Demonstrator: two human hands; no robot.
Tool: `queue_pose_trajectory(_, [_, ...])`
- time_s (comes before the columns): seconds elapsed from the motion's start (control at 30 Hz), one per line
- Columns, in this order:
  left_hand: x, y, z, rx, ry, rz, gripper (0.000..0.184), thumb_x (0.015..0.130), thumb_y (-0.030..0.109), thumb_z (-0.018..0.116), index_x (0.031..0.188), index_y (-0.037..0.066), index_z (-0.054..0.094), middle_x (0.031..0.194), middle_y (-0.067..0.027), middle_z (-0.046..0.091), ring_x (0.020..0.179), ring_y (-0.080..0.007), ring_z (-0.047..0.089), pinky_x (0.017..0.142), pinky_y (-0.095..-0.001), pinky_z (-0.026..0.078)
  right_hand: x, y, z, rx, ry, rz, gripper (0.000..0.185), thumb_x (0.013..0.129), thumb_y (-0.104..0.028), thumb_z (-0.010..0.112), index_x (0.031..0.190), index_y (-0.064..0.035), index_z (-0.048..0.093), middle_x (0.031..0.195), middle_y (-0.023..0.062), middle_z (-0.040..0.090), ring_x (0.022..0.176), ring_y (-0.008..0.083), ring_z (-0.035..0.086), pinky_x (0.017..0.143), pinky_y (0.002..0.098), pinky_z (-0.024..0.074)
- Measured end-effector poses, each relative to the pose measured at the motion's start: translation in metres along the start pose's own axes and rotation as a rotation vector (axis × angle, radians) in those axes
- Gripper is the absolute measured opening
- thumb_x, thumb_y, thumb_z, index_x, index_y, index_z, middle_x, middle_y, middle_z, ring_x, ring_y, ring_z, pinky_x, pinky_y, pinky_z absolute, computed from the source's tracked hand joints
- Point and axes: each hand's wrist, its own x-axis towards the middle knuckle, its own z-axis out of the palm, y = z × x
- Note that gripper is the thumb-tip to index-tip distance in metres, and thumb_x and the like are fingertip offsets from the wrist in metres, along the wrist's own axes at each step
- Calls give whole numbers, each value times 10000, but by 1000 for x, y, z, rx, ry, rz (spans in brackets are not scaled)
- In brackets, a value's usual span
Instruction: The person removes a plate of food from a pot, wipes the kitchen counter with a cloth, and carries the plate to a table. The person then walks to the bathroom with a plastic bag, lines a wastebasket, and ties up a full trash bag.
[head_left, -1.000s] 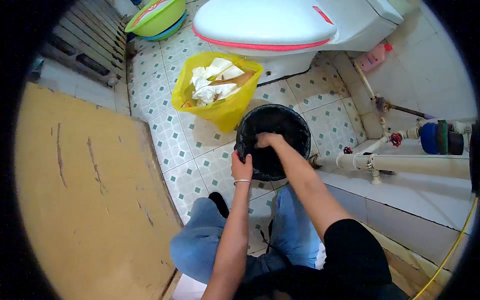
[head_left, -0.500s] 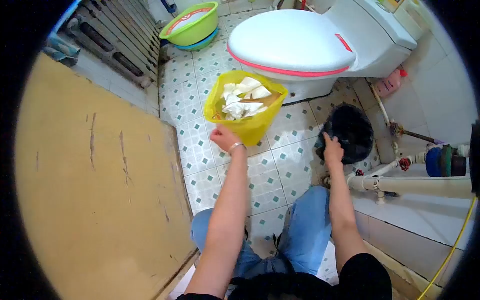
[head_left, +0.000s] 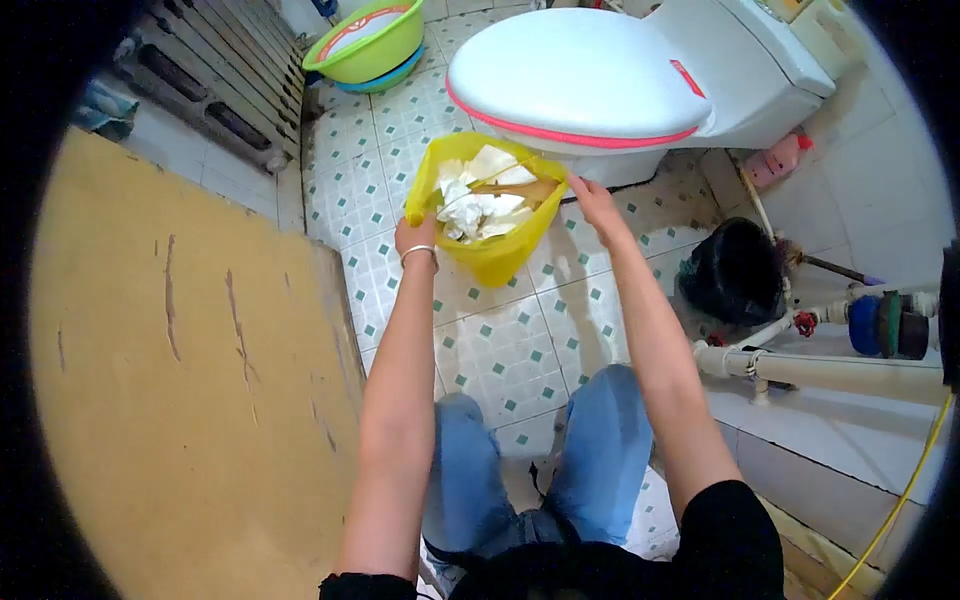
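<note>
A yellow plastic garbage bag [head_left: 492,262] hangs wide-mouthed just in front of the toilet. Crumpled white paper [head_left: 466,212] and a brownish piece [head_left: 522,190] fill its opening. My left hand [head_left: 417,238] is closed on the bag's left rim, the fingers partly hidden behind the wrist. At the opposite corner, my right hand [head_left: 597,207] pinches the right edge of the bag. To the right, the black bucket [head_left: 712,278] stands on the floor by the wall pipes, apart from both hands.
The white toilet [head_left: 570,75] with its lid down is beyond the bag. Green basins [head_left: 385,50] stand at the back left beside a radiator [head_left: 215,90]. A scratched yellow panel [head_left: 190,380] borders the left. White pipes [head_left: 830,370] and a pink bottle [head_left: 778,162] line the right.
My right hand has left the black bucket and moved up-left to the bag's right edge. The bucket now sits farther right. My left hand has shifted left along the bag's rim.
</note>
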Motion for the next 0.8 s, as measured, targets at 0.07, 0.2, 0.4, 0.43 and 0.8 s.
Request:
queue_pose_trajectory(0.07, [1, -2, 5, -77, -30, 14, 323, 664, 198, 662, 898, -7, 574, 828, -101, 609, 724, -194, 579, 663, -297, 450, 10, -5, 13, -60, -30, -8, 359, 760, -325, 537, 903, 0, 592, 864, 160, 613, 803, 276, 582, 713, 347, 429])
queue_pose_trajectory(0.2, [-7, 9, -14, -148, -78, -44, 324, 684, 183, 658, 938, 5, 563, 844, -75, 602, 717, -165, 558, 668, -283, 440, -5, -27, 31, -141, -37, -26, 304, 752, -260, 570, 895, 8, 567, 832, 137, 609, 770, 224, 573, 685, 325, 423])
queue_pose_trajectory(0.4, [-44, 46, -71, -66, -38, -116, 309, 700, 189, 648, 934, 13, 551, 826, -62, 590, 706, -155, 548, 653, -280, 437, -48, -81, 38, 200, -290, -24, 192, 776, -192, 548, 855, -18, 569, 738, 54, 579, 687, 127, 515, 634, 271, 411])
queue_pose_trajectory(0.43, [-57, 52, -84, -12, -10, -165, 288, 686, 195, 653, 884, 10, 556, 786, -65, 588, 683, -156, 549, 633, -278, 440, -63, -88, 36, 195, -303, -12, 192, 776, -192, 548, 855, -18, 569, 738, 54, 579, 687, 127, 515, 634, 271, 411])
queue_pose_trajectory(0.8, [-279, 154, -223, 3, -33, -87, 335, 831, 286, 525, 990, -9, 542, 900, -92, 559, 798, -158, 509, 714, -282, 410, -287, -320, -17, -526, -636, -533, 286, 683, -257, 574, 860, -33, 590, 847, 142, 575, 857, 295, 508, 746, 429, 376])
